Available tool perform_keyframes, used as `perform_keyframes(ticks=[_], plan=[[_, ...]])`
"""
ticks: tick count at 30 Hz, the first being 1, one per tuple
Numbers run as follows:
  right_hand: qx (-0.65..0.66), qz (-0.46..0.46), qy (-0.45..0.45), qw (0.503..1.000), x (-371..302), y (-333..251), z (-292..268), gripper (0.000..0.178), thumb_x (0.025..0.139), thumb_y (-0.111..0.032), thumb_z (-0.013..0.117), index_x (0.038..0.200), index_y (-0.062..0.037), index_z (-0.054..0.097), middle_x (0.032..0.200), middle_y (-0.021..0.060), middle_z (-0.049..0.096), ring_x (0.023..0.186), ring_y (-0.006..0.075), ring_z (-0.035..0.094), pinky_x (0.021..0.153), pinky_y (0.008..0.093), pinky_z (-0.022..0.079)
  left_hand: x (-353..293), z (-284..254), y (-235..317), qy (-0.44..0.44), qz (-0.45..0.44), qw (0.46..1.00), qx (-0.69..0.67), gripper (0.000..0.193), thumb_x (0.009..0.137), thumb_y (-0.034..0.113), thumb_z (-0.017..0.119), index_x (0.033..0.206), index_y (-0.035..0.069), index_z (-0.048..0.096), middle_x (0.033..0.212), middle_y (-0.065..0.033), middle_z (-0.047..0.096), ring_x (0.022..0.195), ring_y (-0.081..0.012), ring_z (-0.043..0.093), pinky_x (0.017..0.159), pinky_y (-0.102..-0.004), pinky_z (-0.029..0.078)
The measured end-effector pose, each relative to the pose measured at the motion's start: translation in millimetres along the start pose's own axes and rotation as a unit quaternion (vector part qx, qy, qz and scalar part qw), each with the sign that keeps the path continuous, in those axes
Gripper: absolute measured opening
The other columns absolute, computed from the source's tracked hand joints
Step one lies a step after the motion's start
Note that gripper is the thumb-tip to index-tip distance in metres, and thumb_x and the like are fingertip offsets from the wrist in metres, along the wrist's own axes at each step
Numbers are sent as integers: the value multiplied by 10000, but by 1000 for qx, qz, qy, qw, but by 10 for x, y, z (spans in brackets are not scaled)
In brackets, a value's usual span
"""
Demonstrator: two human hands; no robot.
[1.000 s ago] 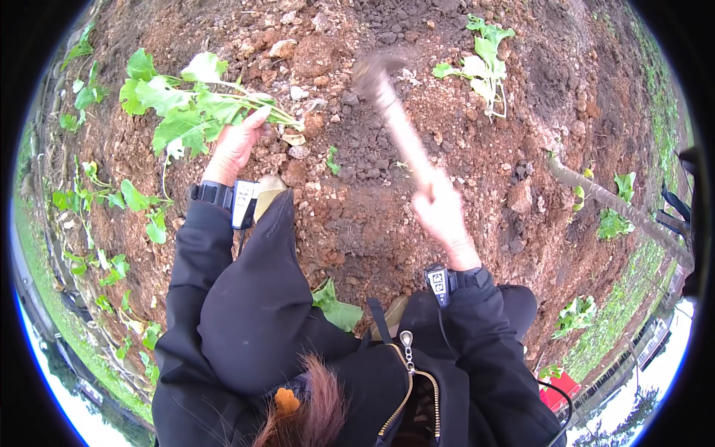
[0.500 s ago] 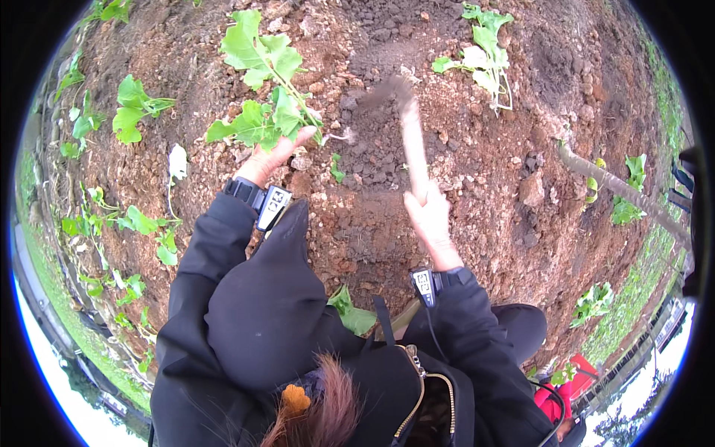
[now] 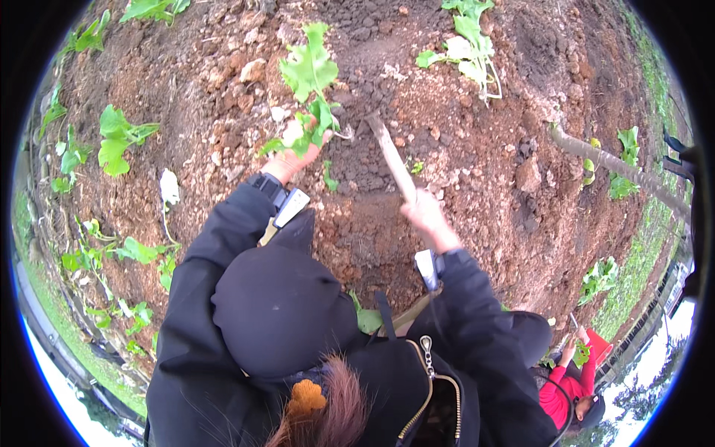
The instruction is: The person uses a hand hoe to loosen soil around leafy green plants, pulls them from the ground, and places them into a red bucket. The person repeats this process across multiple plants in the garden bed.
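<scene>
My left hand is closed round the lower stem of a leafy green seedling. Thin pale roots stick out beside the fingers, just above the dark loosened soil. In my right hand is the pale wooden handle of a short-handled hoe. It slants up and left from my fist. The hoe's head is hard to make out against the dark soil, close to the roots.
Uprooted seedlings lie at the left and upper right. Stones and clods cover the bed; a grey pole crosses the right side. A co-worker in a red top crouches at lower right by a red container.
The hoe has come down from a blurred swing and now tilts left, its head at the soil. My left hand and the seedling have shifted right. The co-worker shows more fully.
</scene>
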State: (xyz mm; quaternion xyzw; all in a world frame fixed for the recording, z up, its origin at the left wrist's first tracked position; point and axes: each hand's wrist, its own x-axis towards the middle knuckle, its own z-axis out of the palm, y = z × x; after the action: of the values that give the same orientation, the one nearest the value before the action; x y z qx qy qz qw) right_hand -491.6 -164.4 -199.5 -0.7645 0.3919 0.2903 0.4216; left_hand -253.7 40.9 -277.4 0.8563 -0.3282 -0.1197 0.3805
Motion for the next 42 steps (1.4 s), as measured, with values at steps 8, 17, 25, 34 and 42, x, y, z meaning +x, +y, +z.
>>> perform_keyframes(ticks=[8,17,25,34,42], plan=[[62,12,91,994,-408,317,671,318,701,-228,647,908,-23,521,798,209,609,784,358,605,708,404,481,159,450,-212,-196,-2,955,-224,224,833,20,497,1043,-8,567,962,-83,621,860,-179,601,739,-277,503],[48,21,107,993,-494,213,585,340,705,-261,650,911,-31,508,784,232,613,783,408,595,695,448,479,225,282,278,-229,51,971,-51,208,747,89,654,947,46,616,943,-123,625,872,-296,601,759,-345,485],[27,22,122,992,-519,201,603,353,720,-279,641,954,-52,506,758,229,614,738,414,597,664,471,477,151,247,325,-194,-66,963,-173,179,767,-10,617,934,54,611,907,-44,625,872,-174,583,803,-306,465],[57,6,136,989,-604,261,651,313,726,-281,642,883,-66,477,713,216,601,701,414,593,621,475,474,107,280,214,-168,-158,940,-251,233,767,14,634,998,23,605,955,-37,631,869,-145,576,800,-295,464],[149,-25,177,972,-721,74,375,310,717,-230,652,921,-26,537,711,187,605,669,295,622,635,372,486,12,412,23,-150,-240,905,-318,227,761,63,634,980,18,593,949,-80,632,921,-194,573,834,-336,444]])
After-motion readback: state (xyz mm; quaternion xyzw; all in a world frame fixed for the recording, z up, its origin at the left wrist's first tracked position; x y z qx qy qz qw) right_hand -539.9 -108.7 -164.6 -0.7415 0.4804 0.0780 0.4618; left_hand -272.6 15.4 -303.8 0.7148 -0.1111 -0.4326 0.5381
